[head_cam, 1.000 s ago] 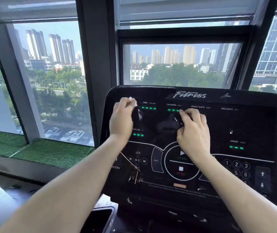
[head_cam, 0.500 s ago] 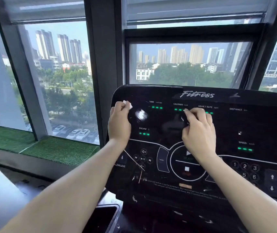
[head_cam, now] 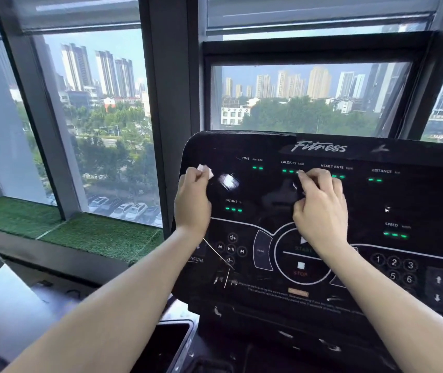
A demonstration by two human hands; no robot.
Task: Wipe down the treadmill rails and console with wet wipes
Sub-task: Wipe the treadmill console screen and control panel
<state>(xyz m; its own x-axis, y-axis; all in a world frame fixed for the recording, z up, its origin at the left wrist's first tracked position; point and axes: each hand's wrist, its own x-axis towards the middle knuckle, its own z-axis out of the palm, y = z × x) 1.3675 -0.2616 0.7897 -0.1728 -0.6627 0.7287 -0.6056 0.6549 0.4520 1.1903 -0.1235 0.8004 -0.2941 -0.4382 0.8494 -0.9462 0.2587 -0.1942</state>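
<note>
The black treadmill console (head_cam: 417, 200) fills the right half of the view, with green readouts lit and a "Fitness" logo along its top. My left hand (head_cam: 192, 200) is at the console's upper left corner, pinching a small white wet wipe (head_cam: 205, 169) against the glossy panel. My right hand (head_cam: 320, 203) rests on the middle of the console just under the CALORIES readout. Its fingers are curled, and nothing shows in them. The treadmill rails are out of view.
A dark window pillar (head_cam: 166, 103) stands right behind the console's left edge. A sill covered in green turf (head_cam: 80, 232) runs along the windows at left. A dark cup-holder recess (head_cam: 171, 343) sits below the console at lower left.
My left hand has slid the wipe a little leftward, toward the console's left edge. My right hand has stayed under the CALORIES readout. The view has shifted slightly.
</note>
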